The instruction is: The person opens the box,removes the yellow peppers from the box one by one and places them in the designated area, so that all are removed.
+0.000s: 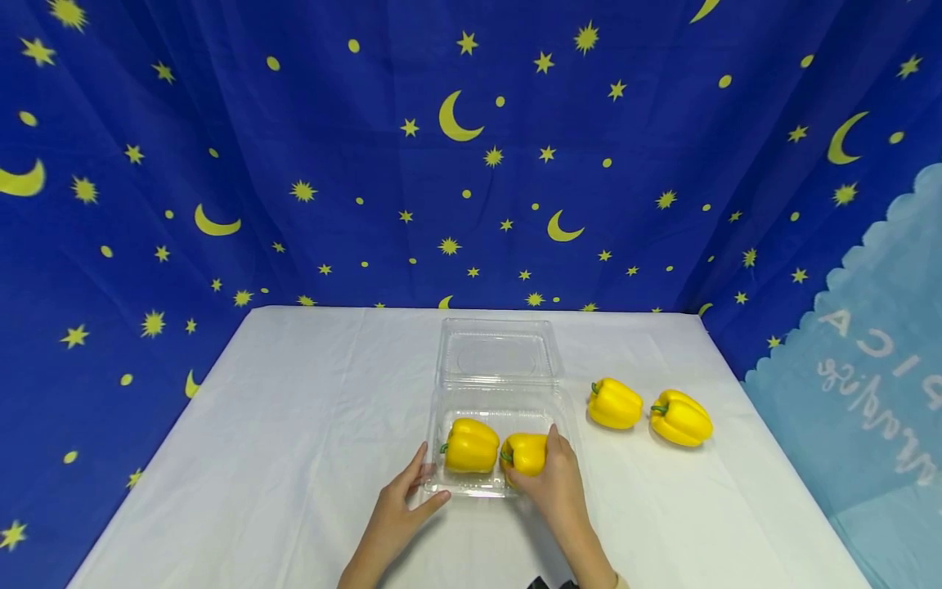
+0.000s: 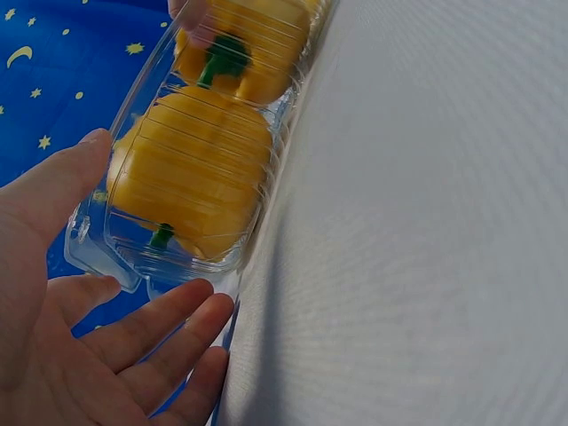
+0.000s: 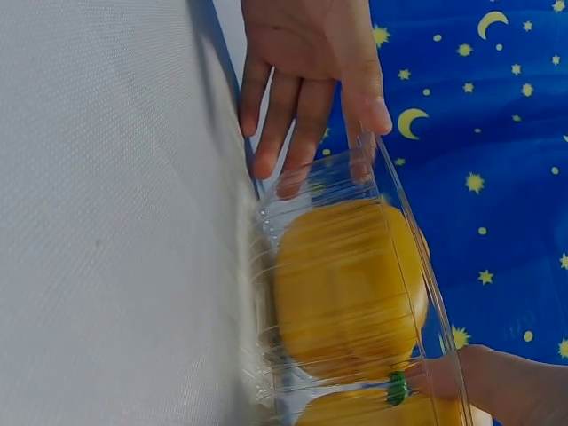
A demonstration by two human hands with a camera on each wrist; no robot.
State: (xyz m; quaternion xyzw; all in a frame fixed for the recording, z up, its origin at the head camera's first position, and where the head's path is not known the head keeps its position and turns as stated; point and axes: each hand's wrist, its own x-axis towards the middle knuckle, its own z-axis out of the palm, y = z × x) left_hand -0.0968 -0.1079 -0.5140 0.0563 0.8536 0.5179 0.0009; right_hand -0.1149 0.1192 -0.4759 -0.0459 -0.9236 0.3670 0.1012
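Note:
A clear plastic clamshell container (image 1: 459, 492) lies with its lid (image 1: 500, 350) folded back. In its base sits one yellow bell pepper (image 1: 472, 447), stem to the left. Beside that one, my right hand (image 1: 555, 483) grips a second yellow bell pepper (image 1: 527, 452) between thumb and fingers, inside the base at its right. My left hand (image 1: 401, 507) is at the container's near left corner. In the left wrist view its fingers (image 2: 173, 346) are spread and fairly straight, with the thumb by the rim. The container wall partly veils both peppers in the wrist views.
Two more yellow bell peppers, one nearer (image 1: 615, 403) and one farther right (image 1: 681, 418), lie on the white tablecloth (image 1: 294, 433) right of the container. A blue curtain (image 1: 383, 164) with moons and stars hangs behind. Pale blue cloth (image 1: 876, 393) with lettering hangs at the right.

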